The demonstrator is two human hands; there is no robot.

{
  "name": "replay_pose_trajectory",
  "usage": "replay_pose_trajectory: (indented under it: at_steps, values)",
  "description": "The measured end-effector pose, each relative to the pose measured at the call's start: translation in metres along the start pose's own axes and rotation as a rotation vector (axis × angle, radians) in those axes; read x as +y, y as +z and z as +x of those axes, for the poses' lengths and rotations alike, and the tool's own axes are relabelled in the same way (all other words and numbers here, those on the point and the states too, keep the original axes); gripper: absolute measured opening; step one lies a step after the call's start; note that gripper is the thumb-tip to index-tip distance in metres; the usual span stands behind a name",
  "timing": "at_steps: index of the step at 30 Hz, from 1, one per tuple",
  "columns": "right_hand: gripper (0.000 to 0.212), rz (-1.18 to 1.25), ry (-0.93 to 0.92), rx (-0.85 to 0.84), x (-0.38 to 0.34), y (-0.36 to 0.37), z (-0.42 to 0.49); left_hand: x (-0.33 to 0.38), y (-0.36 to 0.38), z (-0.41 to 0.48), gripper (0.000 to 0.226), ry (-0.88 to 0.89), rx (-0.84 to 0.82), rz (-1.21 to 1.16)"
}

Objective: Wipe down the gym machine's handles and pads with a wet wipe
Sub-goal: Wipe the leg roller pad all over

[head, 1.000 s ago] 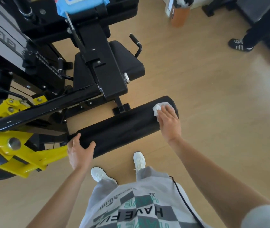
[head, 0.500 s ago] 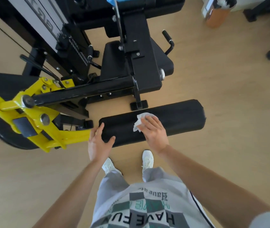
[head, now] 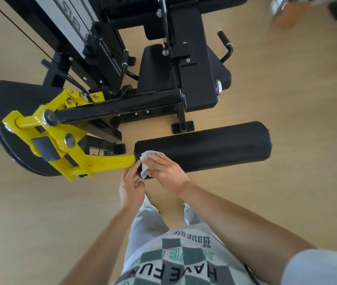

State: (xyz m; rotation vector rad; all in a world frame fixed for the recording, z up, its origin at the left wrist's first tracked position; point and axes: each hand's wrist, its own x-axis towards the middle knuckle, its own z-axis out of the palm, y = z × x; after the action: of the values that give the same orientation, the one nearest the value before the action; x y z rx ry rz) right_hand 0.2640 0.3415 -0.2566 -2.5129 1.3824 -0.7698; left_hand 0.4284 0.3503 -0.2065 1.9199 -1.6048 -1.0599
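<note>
A long black roller pad (head: 214, 147) lies across the middle of the view, fixed to a yellow arm (head: 106, 162) of the gym machine. My right hand (head: 166, 171) presses a white wet wipe (head: 146, 163) flat onto the pad's left end. My left hand (head: 131, 185) cups that same left end from below and beside, its fingers touching the pad's end face. The black seat pad (head: 157, 66) sits farther back, with a black side handle (head: 226, 45) to its right and another handle (head: 127, 64) to its left.
The machine's black frame (head: 118, 108) and weight stack (head: 101, 48) fill the upper left, above a black floor plate (head: 15, 112). An orange-brown container (head: 288, 15) stands on the wooden floor at the top right. My shoes and legs are right below the pad.
My right hand has slid the wipe along the roller pad from its right end to its left end. My left hand has stayed by the left end, shifting to its underside.
</note>
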Motion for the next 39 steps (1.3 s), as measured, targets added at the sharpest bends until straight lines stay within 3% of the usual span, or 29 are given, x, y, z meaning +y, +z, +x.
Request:
replay_pose_trajectory:
  at_steps: [9, 16, 21, 24, 28, 39]
  values:
    - [0.034, -0.084, 0.282, 0.232, 0.047, -0.04, -0.093, 0.008, 0.0, 0.003, 0.045, -0.079, 0.061, -0.041]
    - [0.029, -0.184, 0.741, 0.351, 0.091, -0.095, -0.145, 0.013, 0.03, 0.013, 0.081, -0.118, 0.132, 0.054]
    - [0.026, -0.219, 0.958, 0.38, 0.122, -0.131, -0.155, 0.022, 0.033, 0.011, 0.088, -0.086, 0.15, 0.215]
    - [0.015, -0.265, 0.906, 0.344, 0.12, -0.134, -0.14, 0.02, 0.031, 0.013, 0.089, -0.101, 0.145, 0.214]
    - [0.033, -0.212, 0.73, 0.187, 0.102, -0.108, -0.117, 0.017, 0.028, 0.015, 0.089, -0.09, 0.145, 0.213]
    - [0.04, -0.095, 0.319, -0.027, 0.039, -0.046, -0.014, 0.012, 0.007, 0.018, 0.081, -0.109, 0.027, 0.034]
